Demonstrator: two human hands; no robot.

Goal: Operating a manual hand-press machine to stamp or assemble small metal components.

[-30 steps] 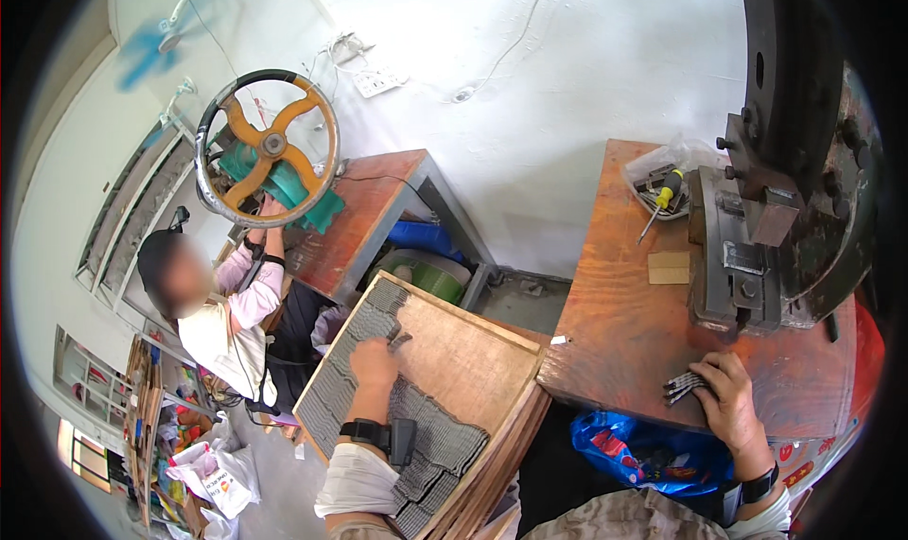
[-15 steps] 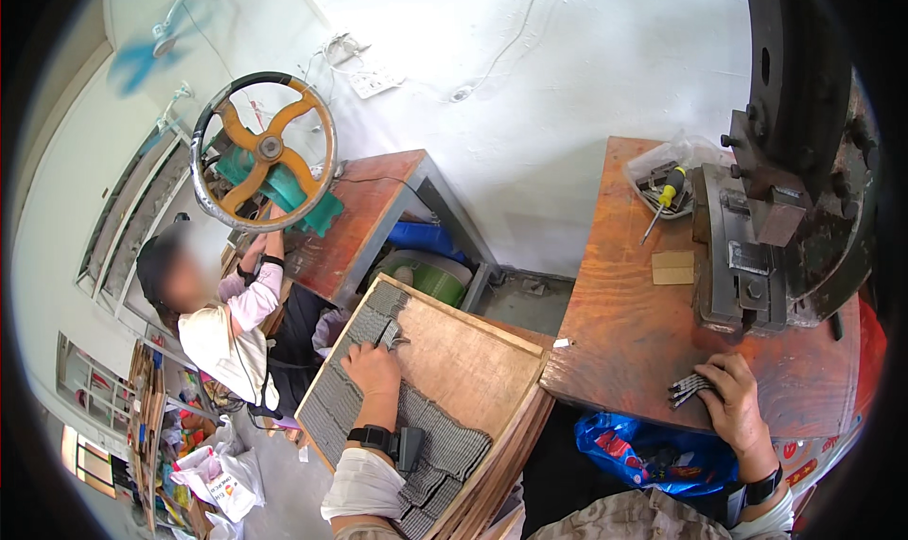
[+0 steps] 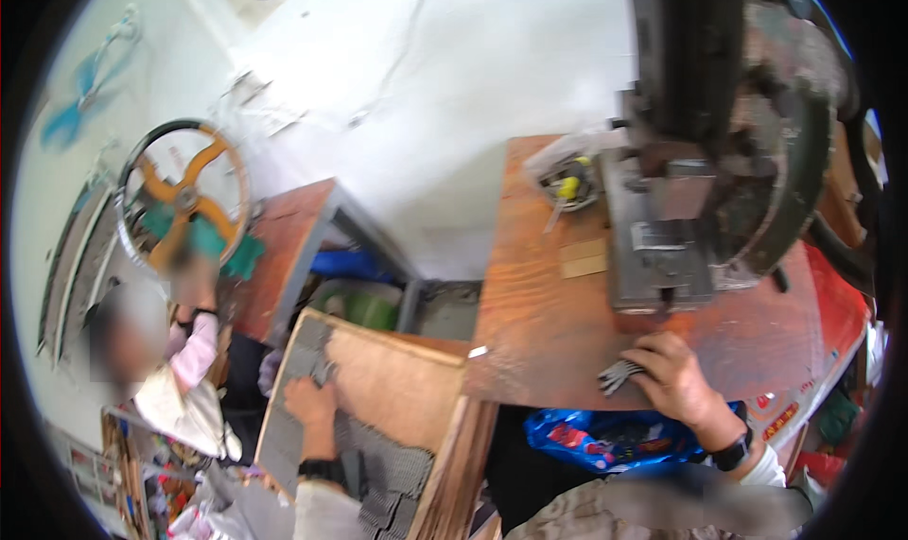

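Observation:
My left hand (image 3: pixel 310 404) rests over a shallow wooden tray (image 3: pixel 392 370), its fingers closed on a few small grey metal strips. Rows of the same thin grey strips (image 3: pixel 386 469) lie packed side by side along the tray's left and near parts. At the front edge of the wooden worktable (image 3: pixel 530 337), my right hand (image 3: pixel 673 377) pinches a small fanned bundle of grey metal strips (image 3: pixel 619 376). This hand is just in front of a dark metal press (image 3: pixel 657 256). Motion blurs the finer details of the strips.
A plastic-lined container with a yellow-handled screwdriver (image 3: pixel 567 188) and a cardboard piece (image 3: pixel 584 258) lie left of the press. A blue plastic bag (image 3: pixel 605 441) hangs below the table edge. At left, a co-worker (image 3: pixel 180 379) works by a machine with a large handwheel (image 3: pixel 187 198).
My view has swung to the right, so the scene sits further left. Both hands stay at nearly the same places, over the tray and at the table edge.

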